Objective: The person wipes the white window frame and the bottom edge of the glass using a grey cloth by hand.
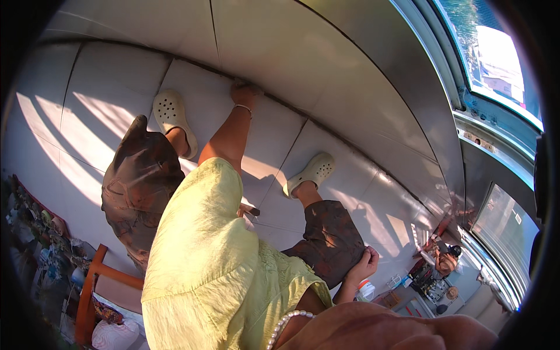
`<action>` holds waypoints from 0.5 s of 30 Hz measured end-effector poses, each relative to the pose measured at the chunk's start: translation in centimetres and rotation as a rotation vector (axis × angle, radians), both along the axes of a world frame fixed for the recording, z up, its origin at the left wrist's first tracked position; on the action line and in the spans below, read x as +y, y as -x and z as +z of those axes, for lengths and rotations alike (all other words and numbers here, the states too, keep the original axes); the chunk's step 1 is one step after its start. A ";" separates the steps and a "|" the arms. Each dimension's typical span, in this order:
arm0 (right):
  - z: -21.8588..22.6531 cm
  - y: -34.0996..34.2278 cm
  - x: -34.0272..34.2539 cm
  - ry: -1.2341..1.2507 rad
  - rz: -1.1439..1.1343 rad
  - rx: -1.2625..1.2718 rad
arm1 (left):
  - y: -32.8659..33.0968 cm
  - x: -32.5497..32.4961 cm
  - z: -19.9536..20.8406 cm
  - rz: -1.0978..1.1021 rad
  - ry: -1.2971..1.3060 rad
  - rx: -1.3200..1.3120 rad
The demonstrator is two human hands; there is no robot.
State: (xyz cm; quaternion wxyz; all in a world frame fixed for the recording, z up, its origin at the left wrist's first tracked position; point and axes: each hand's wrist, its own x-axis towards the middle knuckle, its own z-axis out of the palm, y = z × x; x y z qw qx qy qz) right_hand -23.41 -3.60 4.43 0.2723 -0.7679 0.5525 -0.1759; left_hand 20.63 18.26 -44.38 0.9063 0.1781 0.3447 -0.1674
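Observation:
My left hand (245, 92) reaches down past the left knee to the seam where the floor meets the pale wall panel (291, 52). Its fingers are bent against that seam, and whatever they hold is too small to make out. A thin bracelet (242, 107) circles that wrist. Beside my right knee, my right hand (365, 263) rests with its fingers curled in against the dark patterned trousers (332, 239); nothing shows in it. Between my legs a small dark brown piece (249, 210) is partly hidden by the yellow-green shirt (198, 256).
My feet, in cream clogs (169, 111), stand apart on pale floor tiles (93, 81). An orange wooden chair (87, 291) and piled items (35, 233) lie at lower left. A white tub (366, 290) stands by my right hand. A window (496, 58) is at upper right, with clutter (434, 280) beyond.

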 end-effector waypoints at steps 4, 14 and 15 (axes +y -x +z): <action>0.8 -0.2 1.2 -0.010 -0.010 -0.014 | -1.8 0.6 -2.5 -0.113 -0.213 0.046; -0.7 -0.5 0.5 0.020 0.020 -0.114 | -3.7 1.6 23.6 0.242 -0.509 0.073; -0.7 -0.4 0.7 0.023 0.014 -0.129 | -3.5 1.3 26.6 0.236 -0.589 0.038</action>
